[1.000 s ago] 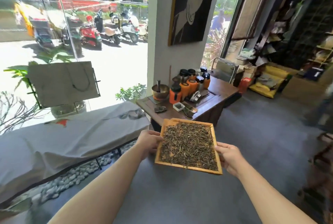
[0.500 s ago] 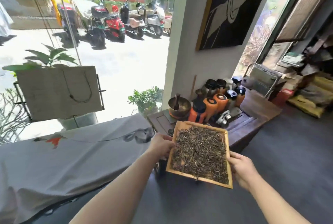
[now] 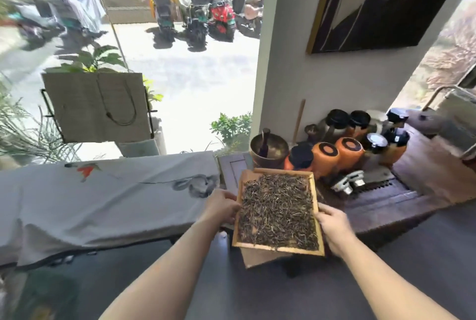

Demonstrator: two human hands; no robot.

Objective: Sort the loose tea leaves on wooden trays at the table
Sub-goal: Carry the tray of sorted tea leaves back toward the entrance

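Gripping the wooden tray [image 3: 280, 249] of tea leaves [image 3: 278, 210]: left hand [image 3: 223, 205], right hand [image 3: 334, 227].

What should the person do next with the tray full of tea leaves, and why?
Probably lower the wooden tray onto the dark wooden table just ahead. The left hand and right hand hold it by its two sides, up in the air at the table's near edge. The loose tea leaves cover it nearly edge to edge, so sorting likely needs it resting flat with the hands free.
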